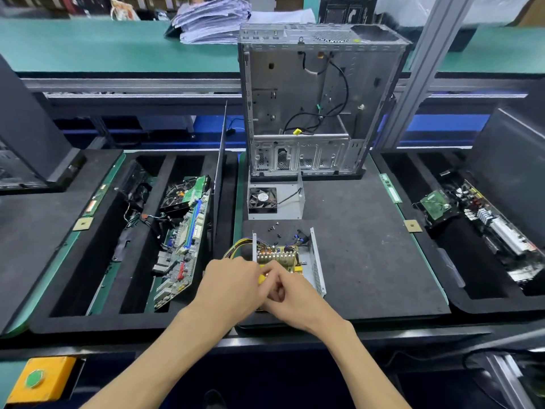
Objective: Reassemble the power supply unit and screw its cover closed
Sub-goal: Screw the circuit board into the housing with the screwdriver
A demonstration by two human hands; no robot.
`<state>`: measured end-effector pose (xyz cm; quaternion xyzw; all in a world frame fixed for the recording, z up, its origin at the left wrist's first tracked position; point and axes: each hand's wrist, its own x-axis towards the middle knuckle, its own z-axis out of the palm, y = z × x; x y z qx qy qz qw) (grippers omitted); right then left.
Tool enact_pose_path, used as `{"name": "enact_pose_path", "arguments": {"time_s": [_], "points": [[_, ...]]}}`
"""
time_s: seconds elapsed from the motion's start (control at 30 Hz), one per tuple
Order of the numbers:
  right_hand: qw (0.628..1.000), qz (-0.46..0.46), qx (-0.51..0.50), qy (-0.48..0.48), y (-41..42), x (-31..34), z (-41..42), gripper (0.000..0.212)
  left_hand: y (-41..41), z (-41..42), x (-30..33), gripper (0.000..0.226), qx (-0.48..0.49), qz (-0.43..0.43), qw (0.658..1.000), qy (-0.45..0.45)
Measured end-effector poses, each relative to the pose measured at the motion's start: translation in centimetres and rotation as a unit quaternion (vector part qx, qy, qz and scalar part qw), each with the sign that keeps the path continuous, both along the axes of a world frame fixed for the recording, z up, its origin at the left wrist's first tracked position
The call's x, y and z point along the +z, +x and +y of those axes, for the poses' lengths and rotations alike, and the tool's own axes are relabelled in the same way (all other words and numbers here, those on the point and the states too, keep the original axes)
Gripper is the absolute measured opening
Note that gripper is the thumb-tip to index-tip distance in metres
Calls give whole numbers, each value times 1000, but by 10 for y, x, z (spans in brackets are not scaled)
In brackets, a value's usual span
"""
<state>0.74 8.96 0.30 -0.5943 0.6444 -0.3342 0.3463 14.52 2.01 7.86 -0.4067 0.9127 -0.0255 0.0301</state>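
Here both hands' fingers (272,268) pinch a yellow part (261,278) over the upward-open power supply (317,261).

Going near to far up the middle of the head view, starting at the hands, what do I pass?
Hands → open power supply → loose screws → cover with fan → upright computer case → paper stack.
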Motion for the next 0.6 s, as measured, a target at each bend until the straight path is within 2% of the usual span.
{"name": "enact_pose_path", "arguments": {"time_s": [0.07, 0.13, 0.23, 0.33, 0.4, 0.47, 0.5, 0.6], "points": [[1000, -17, 3, -6, 0, 0, -1, 24, 2, 1, 4, 36, -49, 14, 998, 30], [999, -37, -8, -10, 0, 0, -2, 11, 5, -2, 12, 24, -95, 8, 993, 72], [998, -62, -33, -9, 1, 1, -5, 7, 4, -3, 24, 33, -116, -30, 990, 75], [996, -72, -41, -11, 2, 1, -9, 24, -4, 2, 31, 41, -60, -23, 996, 62], [995, -92, -43, -13, 3, 0, -10, 13, -9, 1, 30, 35, -40, -38, 997, 62], [995, -86, -46, -9, 3, 0, -10, 3, -12, -2, 31, 20, -57, -34, 993, 93], [996, -78, -49, -9, 2, -2, -10, 9, -12, -4, 32, 16, -78, -34, 989, 117], [996, -66, -54, -11, 0, -6, -9, 18, -9, -8, 34, 25, -123, -27, 979, 160]]}}
